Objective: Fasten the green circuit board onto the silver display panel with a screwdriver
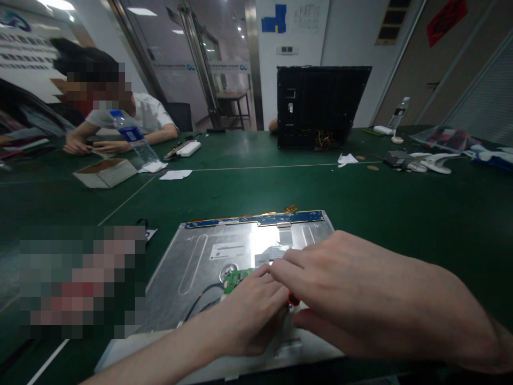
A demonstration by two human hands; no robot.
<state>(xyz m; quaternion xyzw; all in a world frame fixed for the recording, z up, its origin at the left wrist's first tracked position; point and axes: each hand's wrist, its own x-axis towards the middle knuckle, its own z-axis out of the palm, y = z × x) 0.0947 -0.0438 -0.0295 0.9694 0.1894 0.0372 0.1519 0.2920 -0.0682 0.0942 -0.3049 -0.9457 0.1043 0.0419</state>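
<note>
In front of me lies a flat display panel (pixel 172 297), its silvery metal back facing up. A narrow blue circuit board (pixel 240 220) runs along its far edge. My left hand (pixel 256 313) is over the panel's middle with fingers curled, partly covering a small green circuit board (pixel 236 279) with dark cables. What its fingertips hold, if anything, is hidden. My right hand (pixel 344 289) comes in from the right, closed around a small red-and-black tool handle (pixel 294 299). Most of that tool is covered by the hands. The two hands touch near the fingertips.
Across the green table sits another person (pixel 132 109), beside a water bottle (pixel 134 139) and an open box (pixel 105 174). A large black panel (pixel 320 104) stands upright at the back. At the right are white-handled tools (pixel 430 161) and a second bottle (pixel 398 115).
</note>
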